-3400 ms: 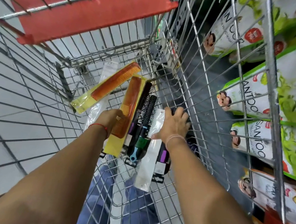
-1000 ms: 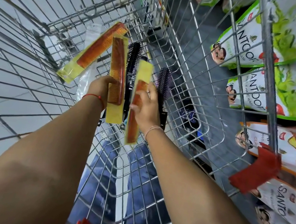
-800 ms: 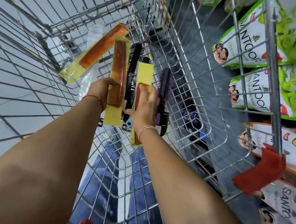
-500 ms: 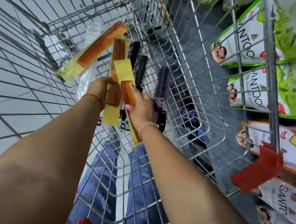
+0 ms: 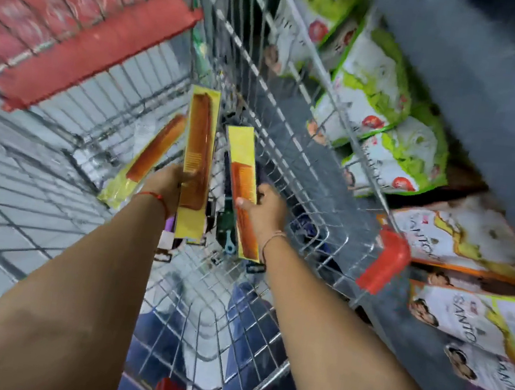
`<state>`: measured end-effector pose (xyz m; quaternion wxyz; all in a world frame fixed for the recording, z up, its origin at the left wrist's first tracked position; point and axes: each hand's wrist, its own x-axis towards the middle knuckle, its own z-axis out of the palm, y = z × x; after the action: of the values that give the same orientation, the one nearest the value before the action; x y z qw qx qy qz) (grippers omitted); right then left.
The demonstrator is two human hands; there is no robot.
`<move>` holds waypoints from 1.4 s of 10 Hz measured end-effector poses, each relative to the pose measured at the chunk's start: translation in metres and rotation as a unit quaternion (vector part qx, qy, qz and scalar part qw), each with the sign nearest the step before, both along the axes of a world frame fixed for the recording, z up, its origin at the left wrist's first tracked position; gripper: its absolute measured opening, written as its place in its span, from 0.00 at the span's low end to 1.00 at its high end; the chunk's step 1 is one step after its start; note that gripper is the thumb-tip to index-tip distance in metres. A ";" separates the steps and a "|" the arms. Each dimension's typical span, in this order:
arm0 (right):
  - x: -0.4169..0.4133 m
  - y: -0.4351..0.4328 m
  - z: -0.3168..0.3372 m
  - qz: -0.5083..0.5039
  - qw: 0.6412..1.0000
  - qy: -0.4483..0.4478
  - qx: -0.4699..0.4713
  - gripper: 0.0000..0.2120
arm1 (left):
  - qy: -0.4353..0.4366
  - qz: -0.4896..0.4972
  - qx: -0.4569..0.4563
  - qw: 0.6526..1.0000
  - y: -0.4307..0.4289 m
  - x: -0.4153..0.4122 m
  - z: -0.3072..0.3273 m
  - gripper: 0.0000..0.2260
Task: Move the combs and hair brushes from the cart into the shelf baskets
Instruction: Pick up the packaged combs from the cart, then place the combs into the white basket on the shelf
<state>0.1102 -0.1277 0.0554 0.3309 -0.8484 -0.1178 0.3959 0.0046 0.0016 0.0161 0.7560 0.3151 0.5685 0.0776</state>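
Both my arms reach down into the wire cart (image 5: 333, 178). My left hand (image 5: 166, 182) is shut on an orange comb on a yellow card (image 5: 197, 160), held upright, with dark brush packs partly hidden behind it. My right hand (image 5: 262, 210) is shut on a second carded orange comb (image 5: 243, 193), with dark brushes (image 5: 224, 223) behind it. A third orange comb in yellow packaging (image 5: 153, 155) leans against the cart's left wire wall. The frame is blurred by motion.
The cart's red child-seat flap (image 5: 83, 41) is at the upper left and a red corner bumper (image 5: 386, 261) at the right. Green and white soap packs (image 5: 384, 113) and white and orange packs (image 5: 463, 313) fill the shelf to the right. Grey floor lies left.
Both hands have lifted their combs and brushes higher in the cart. The right-hand comb has swung from across the left-hand pack to upright beside it. The view has tilted up.
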 end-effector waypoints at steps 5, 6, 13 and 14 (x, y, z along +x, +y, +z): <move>-0.051 -0.099 0.192 -0.349 0.841 -0.250 0.328 0.13 | -0.348 -0.366 0.052 0.862 -0.058 0.045 0.249 0.06; -0.046 -0.145 0.239 -0.414 0.789 -0.280 0.356 0.03 | -0.410 -0.414 0.024 0.813 -0.106 0.069 0.302 0.12; 0.073 -0.479 0.370 -0.576 0.754 -0.313 0.037 0.14 | -0.270 -0.523 0.304 0.750 -0.400 0.244 0.418 0.21; 0.108 -0.495 0.369 -0.522 0.800 -0.294 0.022 0.15 | -0.240 -0.528 0.332 0.743 -0.427 0.285 0.388 0.20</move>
<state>0.2185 -0.6224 0.4247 0.4553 -0.8498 0.2426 -0.1080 0.2895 -0.4253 0.4039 0.6349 0.7672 0.0487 -0.0772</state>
